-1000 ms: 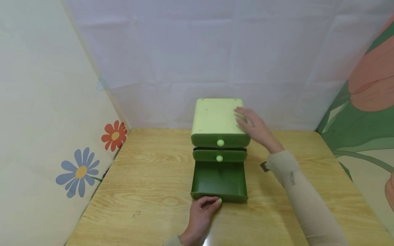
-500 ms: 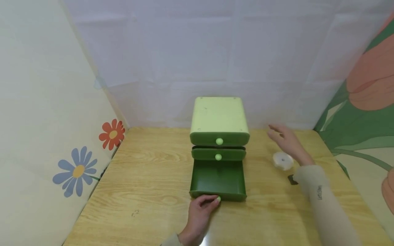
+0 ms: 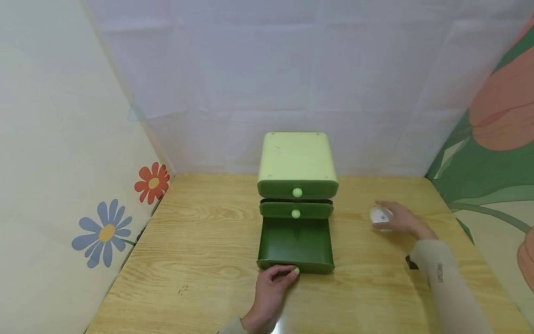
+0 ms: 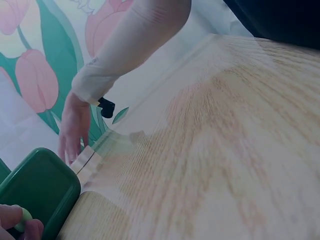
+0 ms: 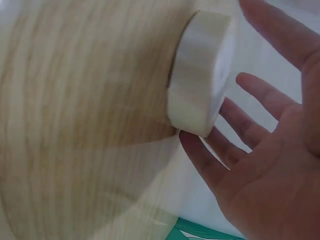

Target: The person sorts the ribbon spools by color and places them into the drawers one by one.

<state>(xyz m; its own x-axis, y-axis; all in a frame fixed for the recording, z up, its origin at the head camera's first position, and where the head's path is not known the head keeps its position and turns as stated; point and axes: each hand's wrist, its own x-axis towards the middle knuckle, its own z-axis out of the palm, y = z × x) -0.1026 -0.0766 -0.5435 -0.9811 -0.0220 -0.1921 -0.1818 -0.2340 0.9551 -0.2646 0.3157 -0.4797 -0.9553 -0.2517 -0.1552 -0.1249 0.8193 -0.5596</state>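
On the wooden table (image 3: 200, 241), tape roll (image 3: 378, 216) at right hand (image 3: 402, 220) fingertips.

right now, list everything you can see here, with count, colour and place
drawer unit: one, green with pale top, back middle of table
bottom drawer: one, dark green, pulled out, nothing seen inside
tape roll: one, whitish, on table right of the unit
table: one, light wood
flower stickers: two, blue and red, left wall
left hand: pinches the bottom drawer's pale knob
right hand: fingers spread, over the tape roll
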